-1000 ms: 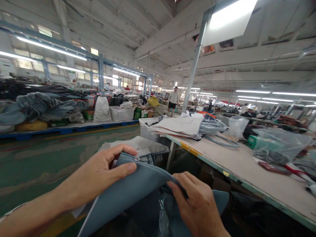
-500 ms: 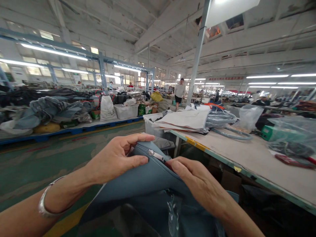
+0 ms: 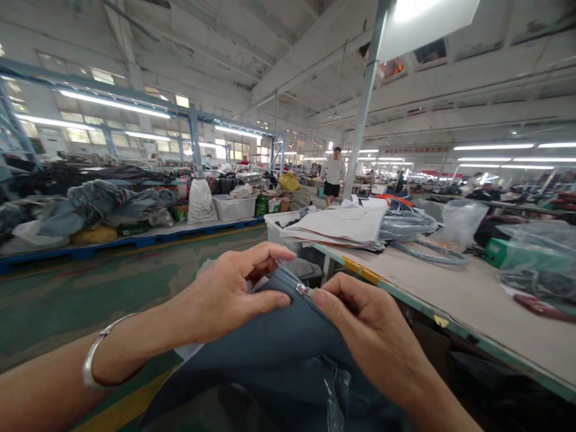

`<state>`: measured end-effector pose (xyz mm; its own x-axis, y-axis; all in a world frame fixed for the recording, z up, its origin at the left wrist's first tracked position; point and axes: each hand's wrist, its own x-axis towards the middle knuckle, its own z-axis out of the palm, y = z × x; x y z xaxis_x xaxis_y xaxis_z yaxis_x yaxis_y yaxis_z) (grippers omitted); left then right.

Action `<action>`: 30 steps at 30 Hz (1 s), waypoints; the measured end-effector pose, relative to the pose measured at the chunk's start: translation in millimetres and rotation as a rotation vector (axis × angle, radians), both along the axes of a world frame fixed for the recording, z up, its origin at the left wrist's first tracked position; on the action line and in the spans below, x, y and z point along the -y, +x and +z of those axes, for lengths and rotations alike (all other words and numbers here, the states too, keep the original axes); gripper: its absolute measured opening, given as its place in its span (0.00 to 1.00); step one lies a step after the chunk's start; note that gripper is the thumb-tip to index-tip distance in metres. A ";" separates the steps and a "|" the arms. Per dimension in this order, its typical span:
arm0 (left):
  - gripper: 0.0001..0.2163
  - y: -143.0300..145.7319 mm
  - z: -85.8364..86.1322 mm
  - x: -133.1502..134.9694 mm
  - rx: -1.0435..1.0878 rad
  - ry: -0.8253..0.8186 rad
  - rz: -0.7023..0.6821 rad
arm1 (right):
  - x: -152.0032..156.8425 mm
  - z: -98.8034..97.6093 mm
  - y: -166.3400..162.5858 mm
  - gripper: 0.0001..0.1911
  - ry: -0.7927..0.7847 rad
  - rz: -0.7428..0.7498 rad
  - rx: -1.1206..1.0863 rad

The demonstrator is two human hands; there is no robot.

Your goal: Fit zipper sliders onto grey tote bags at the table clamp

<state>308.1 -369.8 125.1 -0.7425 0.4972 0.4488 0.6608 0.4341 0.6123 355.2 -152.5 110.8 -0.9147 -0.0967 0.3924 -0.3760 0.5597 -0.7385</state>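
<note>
A blue-grey fabric piece (image 3: pixel 279 330) with a zipper along its upper edge hangs between my hands. My left hand (image 3: pixel 234 288), a silver bangle on its wrist, pinches the zippered edge near its top corner, thumb on the near face and fingers behind. My right hand (image 3: pixel 360 318) pinches the pull tab of the zipper slider (image 3: pixel 302 290) between thumb and forefinger, so most of the tab is hidden. Clear plastic (image 3: pixel 335 396) shows lower on the fabric.
To the right, a worktable (image 3: pixel 450 282) bears stacked paper sheets (image 3: pixel 337 225), coiled tubing (image 3: pixel 407 224) and plastic bags (image 3: pixel 461 222). A white bin (image 3: pixel 274 231) stands at its far end. Bundled goods lie on a blue pallet (image 3: pixel 135 240) at left. A person (image 3: pixel 333 174) stands in the aisle.
My right hand has shifted from the fabric edge to the zipper's pull tab. The slider and my left hand appear farther right, and the view has turned slightly left.
</note>
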 end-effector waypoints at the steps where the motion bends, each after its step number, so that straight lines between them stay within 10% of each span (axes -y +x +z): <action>1: 0.20 1.4 -1.4 -0.9 0.047 0.060 -0.013 | -1.8 0.8 1.7 0.20 0.020 -0.010 -0.008; 6: 0.18 11.7 -9.4 -2.4 0.113 0.201 0.025 | -8.3 -2.2 2.2 0.22 0.100 -0.011 -0.065; 14: 0.25 10.6 -10.2 -3.1 -0.045 -0.072 0.091 | -3.3 -3.2 5.8 0.20 0.151 -0.015 -0.069; 30: 0.20 17.4 26.5 -14.3 -0.612 -0.042 0.163 | -40.1 38.2 7.0 0.18 0.173 0.008 0.145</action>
